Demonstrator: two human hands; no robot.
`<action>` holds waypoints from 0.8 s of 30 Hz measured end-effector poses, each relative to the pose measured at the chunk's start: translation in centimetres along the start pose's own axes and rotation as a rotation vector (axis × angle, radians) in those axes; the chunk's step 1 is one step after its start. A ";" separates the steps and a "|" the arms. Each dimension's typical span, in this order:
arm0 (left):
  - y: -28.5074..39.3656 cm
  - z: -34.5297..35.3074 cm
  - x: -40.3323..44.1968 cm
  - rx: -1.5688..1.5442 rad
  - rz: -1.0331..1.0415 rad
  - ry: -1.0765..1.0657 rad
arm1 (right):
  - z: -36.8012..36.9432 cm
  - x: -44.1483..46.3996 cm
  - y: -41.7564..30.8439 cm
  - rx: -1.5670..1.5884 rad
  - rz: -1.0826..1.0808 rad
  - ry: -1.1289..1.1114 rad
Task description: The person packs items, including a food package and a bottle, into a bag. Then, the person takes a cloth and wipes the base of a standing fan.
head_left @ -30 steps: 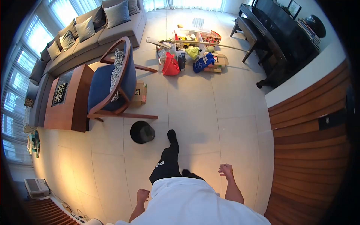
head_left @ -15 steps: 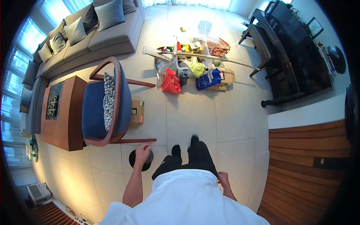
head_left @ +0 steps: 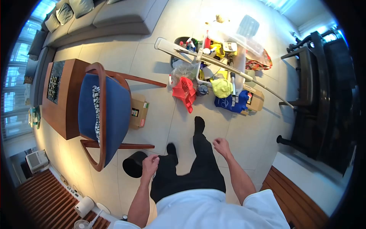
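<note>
My left hand [head_left: 150, 165] is half curled in front of my left thigh, next to the black bin [head_left: 133, 165] on the floor; whether it touches the bin's rim cannot be made out. My right hand [head_left: 221, 146] hangs loosely curled over the floor, right of my right leg, near no object. Ahead lies a pile: a red bag [head_left: 184, 93], a blue bag [head_left: 231, 102], a yellow-green cloth [head_left: 222, 87], a clear plastic bag [head_left: 185, 71] and a white box [head_left: 239, 63] with mixed items. A long pole [head_left: 244, 74] lies across it.
A blue chair [head_left: 114, 118] with wooden legs stands at the left, beside a wooden table [head_left: 70, 95] and an open cardboard box [head_left: 139, 111]. Behind is a grey sofa [head_left: 114, 19]. A dark bench [head_left: 305, 76] and a black piano [head_left: 333, 103] stand at the right.
The view has moved closer to the pile and turned. My right hand has come forward from beside my hip. My left hand is lower, still near the bin. My feet have stepped ahead.
</note>
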State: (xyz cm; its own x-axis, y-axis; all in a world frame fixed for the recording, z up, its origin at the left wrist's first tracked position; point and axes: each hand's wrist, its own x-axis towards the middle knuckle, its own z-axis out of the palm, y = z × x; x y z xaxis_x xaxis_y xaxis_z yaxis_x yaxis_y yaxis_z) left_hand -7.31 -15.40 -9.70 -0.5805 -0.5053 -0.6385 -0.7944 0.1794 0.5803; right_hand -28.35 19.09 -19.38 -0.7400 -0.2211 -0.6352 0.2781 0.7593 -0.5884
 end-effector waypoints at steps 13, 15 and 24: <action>11.5 21.8 40.6 0.429 0.023 0.265 | 18.0 35.7 -7.3 0.105 0.100 0.011; 10.3 21.8 43.8 0.464 -0.002 0.188 | 17.6 36.9 -9.0 0.135 0.283 0.077; 11.3 21.1 45.4 0.490 -0.017 0.114 | 19.9 40.9 -7.9 0.098 0.157 0.229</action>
State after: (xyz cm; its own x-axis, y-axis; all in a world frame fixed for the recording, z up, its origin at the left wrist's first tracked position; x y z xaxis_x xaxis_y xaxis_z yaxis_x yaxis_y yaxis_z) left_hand -46.44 -18.51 -42.83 -0.5651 -0.5956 -0.5709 -0.8100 0.5319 0.2470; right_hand -48.63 -8.11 -50.63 -0.7989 0.0467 -0.5996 0.4499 0.7081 -0.5442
